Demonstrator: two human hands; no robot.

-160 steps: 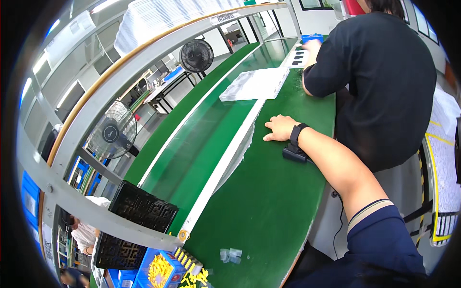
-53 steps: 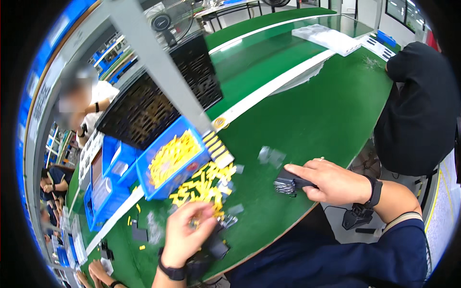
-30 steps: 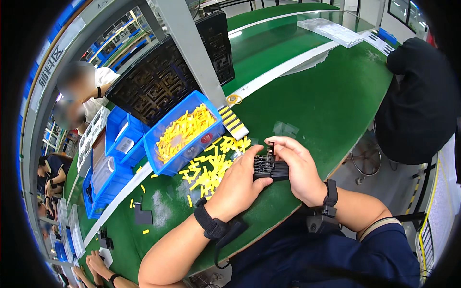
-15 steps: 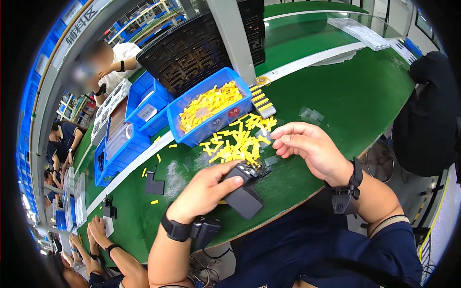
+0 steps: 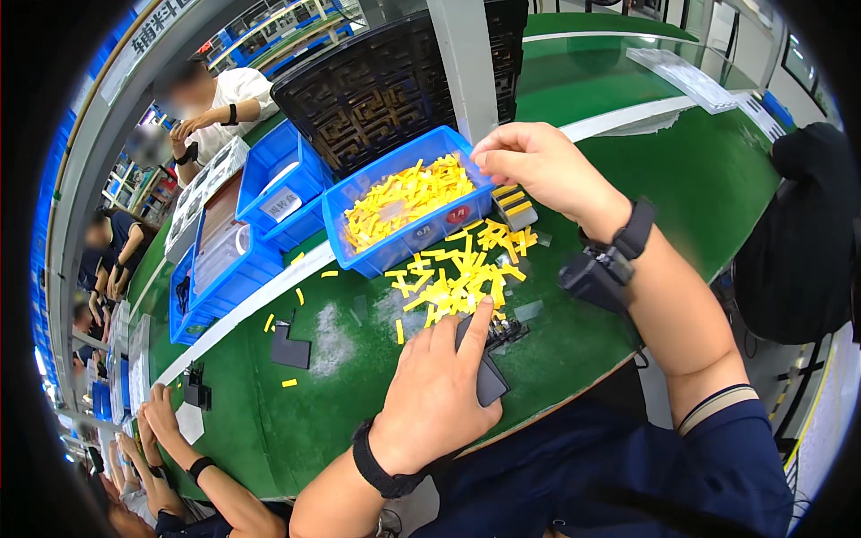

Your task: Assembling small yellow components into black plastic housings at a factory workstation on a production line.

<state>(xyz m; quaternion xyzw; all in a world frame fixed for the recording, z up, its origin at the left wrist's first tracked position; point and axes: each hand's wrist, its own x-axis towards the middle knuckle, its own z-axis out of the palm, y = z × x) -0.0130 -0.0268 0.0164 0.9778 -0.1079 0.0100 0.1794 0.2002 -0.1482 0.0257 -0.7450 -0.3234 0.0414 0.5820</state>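
A dark grey block [image 5: 492, 381] was placed just inside the near edge of the green bench [image 5: 646, 233], partly covered by the left hand [image 5: 437, 392]. The hand was laid palm down over it, forefinger stretched toward the far side; whether the block was gripped could not be told. Small black parts [image 5: 508, 330] were seen just beside the block. The right hand [image 5: 547, 170] was raised near the right end of a blue bin [image 5: 381, 260], its thumb and fingertips drawn together; whether anything was pinched there could not be made out. Beyond the left hand, loose yellow strips [image 5: 466, 285] were heaped on the bench, and similar yellow pieces [image 5: 404, 206] were held in the bin. A yellow-striped grey holder [image 5: 518, 215] was partly hidden below the right hand. Toward the bench's left end, a second dark block [image 5: 291, 351] was laid flat. Behind the bin, a black lattice panel [image 5: 377, 108] was stood on edge. Near the lower left corner, a co-worker's hands [image 5: 161, 417] were held close together.
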